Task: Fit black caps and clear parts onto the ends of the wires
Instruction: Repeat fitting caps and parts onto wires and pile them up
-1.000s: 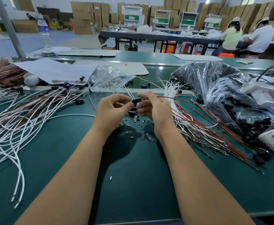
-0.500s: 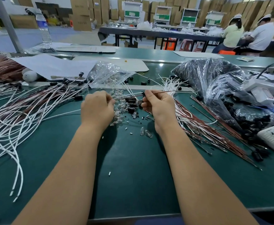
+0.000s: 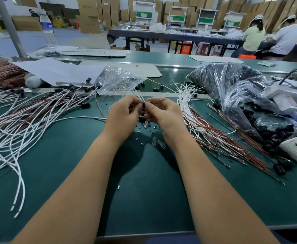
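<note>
My left hand [image 3: 124,111] and my right hand [image 3: 161,112] meet fingertip to fingertip above the green table [image 3: 144,199]. Between them they pinch thin wires [image 3: 138,95] and a small black cap [image 3: 143,106]; which hand holds which is hard to tell. Loose black caps and clear parts [image 3: 159,143] lie on the table right under and behind the hands. Wires fitted with black caps [image 3: 70,95] fan out at the left. A pile of bare white and brown wires [image 3: 205,125] lies to the right.
A clear bag of clear parts [image 3: 117,80] sits behind the hands. Bags of black caps [image 3: 235,88] stand at the right beside white devices [image 3: 283,97]. White paper [image 3: 56,71] and a water bottle [image 3: 47,29] are at the back left. Two people sit at a far table.
My hands, apart half a second ago with a wire stretched between them, have come together again at the fingertips. The view has shifted slightly.
</note>
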Demonstrator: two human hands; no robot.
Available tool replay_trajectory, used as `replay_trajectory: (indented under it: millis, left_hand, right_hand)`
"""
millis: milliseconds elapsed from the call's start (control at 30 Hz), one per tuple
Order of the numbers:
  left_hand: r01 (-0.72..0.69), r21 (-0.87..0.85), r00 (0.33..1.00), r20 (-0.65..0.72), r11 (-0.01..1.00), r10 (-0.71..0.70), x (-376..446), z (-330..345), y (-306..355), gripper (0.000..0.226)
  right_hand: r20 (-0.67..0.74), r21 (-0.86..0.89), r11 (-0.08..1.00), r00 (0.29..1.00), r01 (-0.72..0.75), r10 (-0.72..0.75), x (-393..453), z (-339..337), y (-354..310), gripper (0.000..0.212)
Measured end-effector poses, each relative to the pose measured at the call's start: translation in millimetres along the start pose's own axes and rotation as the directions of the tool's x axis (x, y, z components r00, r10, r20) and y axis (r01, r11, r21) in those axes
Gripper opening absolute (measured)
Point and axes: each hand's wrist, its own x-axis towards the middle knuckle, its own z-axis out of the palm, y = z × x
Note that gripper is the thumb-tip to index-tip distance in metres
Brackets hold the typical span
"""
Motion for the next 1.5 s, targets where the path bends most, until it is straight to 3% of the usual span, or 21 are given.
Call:
replay_trajectory:
  millis: [333,667,933,1167,1500]
  left_hand:
    - [0.008,0.026,0.999,-0.037,1.000,-0.007,1.6,-3.9,-6.5,0.006]
    - [-0.050,0.079,0.999,-0.005,0.996,0.051,0.6,-2.5,-5.9,0.007]
    - [-0.022,0.065,1.000,0.017,0.998,0.021,0.6,-3.1,-7.7,0.018]
    - [0.007,0.005,0.998,0.057,1.000,-0.008,-0.4,-2.9,-9.2,0.007]
    - [0.029,-0.145,0.999,0.021,0.989,-0.027,2.0,-2.1,-15.9,0.026]
  right_hand:
    - [-0.152,-0.033,0.998,0.986,0.060,-0.064,4.4,-9.2,-1.0,0.007]
    - [-0.111,0.014,0.997,0.991,0.077,-0.075,2.5,-7.8,-2.8,0.013]
    - [-0.083,-0.144,0.983,0.989,0.111,-0.124,-0.3,-7.9,-3.5,0.015]
    - [-0.086,-0.250,0.956,0.980,0.154,-0.181,1.9,-8.1,-4.2,0.016]
    - [-0.079,-0.121,0.987,0.990,0.107,-0.117,2.7,-5.7,-4.7,0.014]
